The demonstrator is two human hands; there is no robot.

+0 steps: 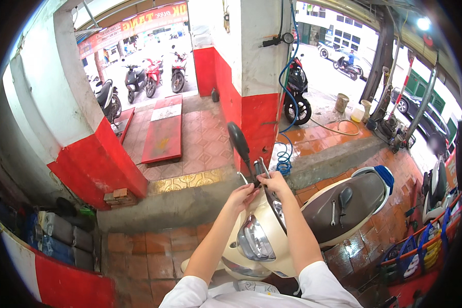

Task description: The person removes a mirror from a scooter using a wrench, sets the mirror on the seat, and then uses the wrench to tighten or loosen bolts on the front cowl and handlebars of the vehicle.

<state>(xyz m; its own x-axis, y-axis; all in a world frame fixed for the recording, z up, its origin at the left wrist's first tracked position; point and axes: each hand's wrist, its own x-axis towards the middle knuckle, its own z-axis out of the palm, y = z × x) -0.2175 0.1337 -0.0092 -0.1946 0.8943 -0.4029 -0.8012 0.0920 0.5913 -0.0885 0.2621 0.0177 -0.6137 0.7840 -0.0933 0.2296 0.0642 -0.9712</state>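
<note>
A cream scooter (245, 259) stands in front of me, its headlight (255, 241) below my forearms. My left hand (243, 197) is closed at the handlebar, by the foot of the upright black mirror (238, 141). Close beside it, my right hand (275, 184) pinches at the same spot; a thin grey metal part rises just above its fingers. What either hand grips is too small and covered to make out. On the brown seat (321, 218) lie a wrench (333, 213) and a second, detached mirror (346, 195).
A low concrete ledge (190, 205) runs behind the scooter, with a red-and-white pillar (259, 118) on it. A coiled blue hose (284, 165) hangs by the pillar. At right stands an orange rack (421, 244) of bottles. Grey bundles (56, 228) are stacked at left.
</note>
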